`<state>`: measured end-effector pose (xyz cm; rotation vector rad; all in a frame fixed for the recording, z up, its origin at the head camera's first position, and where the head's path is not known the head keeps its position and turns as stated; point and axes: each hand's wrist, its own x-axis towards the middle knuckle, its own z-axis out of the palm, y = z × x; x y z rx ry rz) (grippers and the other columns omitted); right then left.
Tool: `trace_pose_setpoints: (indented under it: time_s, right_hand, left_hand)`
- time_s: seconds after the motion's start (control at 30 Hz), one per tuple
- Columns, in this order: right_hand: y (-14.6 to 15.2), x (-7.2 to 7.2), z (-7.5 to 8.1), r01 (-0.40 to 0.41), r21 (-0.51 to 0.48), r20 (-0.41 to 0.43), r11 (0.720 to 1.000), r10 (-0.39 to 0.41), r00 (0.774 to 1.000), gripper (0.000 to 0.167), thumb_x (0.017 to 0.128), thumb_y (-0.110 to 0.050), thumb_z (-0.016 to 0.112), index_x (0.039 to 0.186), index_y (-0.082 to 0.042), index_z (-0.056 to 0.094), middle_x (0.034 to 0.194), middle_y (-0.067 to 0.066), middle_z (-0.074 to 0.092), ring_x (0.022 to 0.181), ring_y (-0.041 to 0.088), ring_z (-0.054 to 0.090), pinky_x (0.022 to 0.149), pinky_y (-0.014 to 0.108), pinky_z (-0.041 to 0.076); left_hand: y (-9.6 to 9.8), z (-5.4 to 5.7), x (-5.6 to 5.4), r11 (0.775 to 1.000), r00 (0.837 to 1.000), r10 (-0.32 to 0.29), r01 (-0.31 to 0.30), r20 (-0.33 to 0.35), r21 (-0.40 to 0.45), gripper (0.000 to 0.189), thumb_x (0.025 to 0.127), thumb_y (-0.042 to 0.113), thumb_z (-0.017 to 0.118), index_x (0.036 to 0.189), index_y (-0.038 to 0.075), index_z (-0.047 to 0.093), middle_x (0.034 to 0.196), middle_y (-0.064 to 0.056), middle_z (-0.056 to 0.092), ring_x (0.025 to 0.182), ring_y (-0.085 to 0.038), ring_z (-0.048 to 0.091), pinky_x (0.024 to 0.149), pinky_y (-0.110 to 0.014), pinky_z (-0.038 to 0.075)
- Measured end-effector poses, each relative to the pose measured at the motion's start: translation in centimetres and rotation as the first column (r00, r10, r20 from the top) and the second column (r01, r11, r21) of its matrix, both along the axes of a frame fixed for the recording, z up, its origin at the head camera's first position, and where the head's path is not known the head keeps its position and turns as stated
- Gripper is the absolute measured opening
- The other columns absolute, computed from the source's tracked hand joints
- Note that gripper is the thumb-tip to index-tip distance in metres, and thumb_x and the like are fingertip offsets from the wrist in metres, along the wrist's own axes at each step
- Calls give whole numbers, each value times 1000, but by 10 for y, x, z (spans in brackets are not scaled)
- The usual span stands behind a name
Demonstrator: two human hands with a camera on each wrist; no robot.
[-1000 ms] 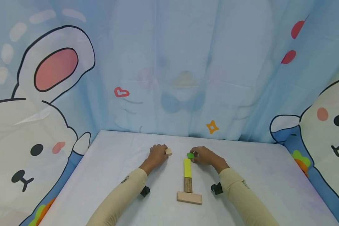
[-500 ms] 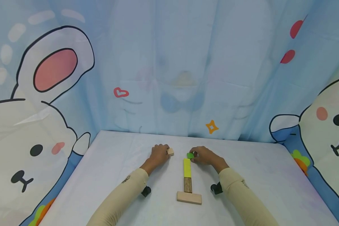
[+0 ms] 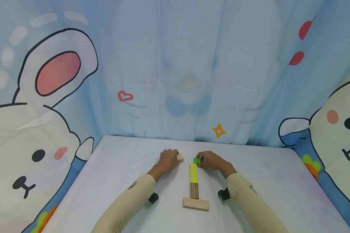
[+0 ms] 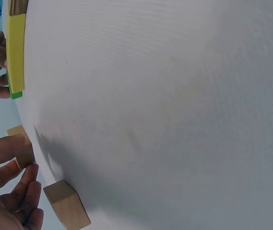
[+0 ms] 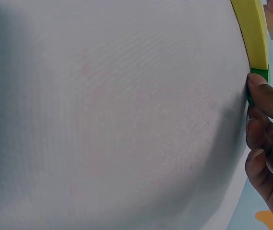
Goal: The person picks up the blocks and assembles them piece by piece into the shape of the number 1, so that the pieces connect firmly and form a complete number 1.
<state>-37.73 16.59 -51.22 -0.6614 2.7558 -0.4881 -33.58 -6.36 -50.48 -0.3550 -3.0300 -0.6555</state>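
My left hand (image 3: 168, 160) pinches a small pale wooden block (image 3: 180, 157) between thumb and fingers, left of the line of blocks. In the left wrist view, a second wooden block (image 4: 68, 206) shows close beside the curled fingertips; the hand hides it in the head view. With thumb and fingers, my right hand (image 3: 209, 160) pinches a green block (image 3: 196, 160) at the far end of a yellow block (image 3: 193, 173). Toward the person, a brown block (image 3: 194, 191) continues the line, meeting a wider pale wooden block (image 3: 195, 204) that lies crosswise.
A white-covered table (image 3: 268, 181) spreads out around the blocks. Behind it hangs a blue curtain (image 3: 151, 58) printed with white cartoon animals. Black wrist cameras (image 3: 224, 194) sit below the sleeves.
My left hand has slid to the right with the pale wooden block, closer to the green one. The right hand, the green block and the line of blocks have stayed in place.
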Motion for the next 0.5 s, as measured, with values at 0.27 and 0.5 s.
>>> trace_pose_setpoints:
  time_s: [0.27,0.5]
  right_hand:
    - [0,-1,0,3,5,4,1000,-3,1000,33,91,-19,75,121,-9,67,102,3,67,94,18,60,90,44,51]
    - [-1,0,1,14,-10,21,1000,-13,1000,32,91,-18,75,120,-9,67,100,2,66,91,17,58,88,42,51]
  left_hand:
    - [9,-1,-2,1000,1000,-5,5,6,-4,30,93,16,70,122,8,68,103,-6,69,88,-18,55,82,-33,41]
    - [17,-2,-1,1000,1000,-17,17,19,8,31,94,18,69,124,9,68,105,-5,69,92,-18,56,88,-37,42]
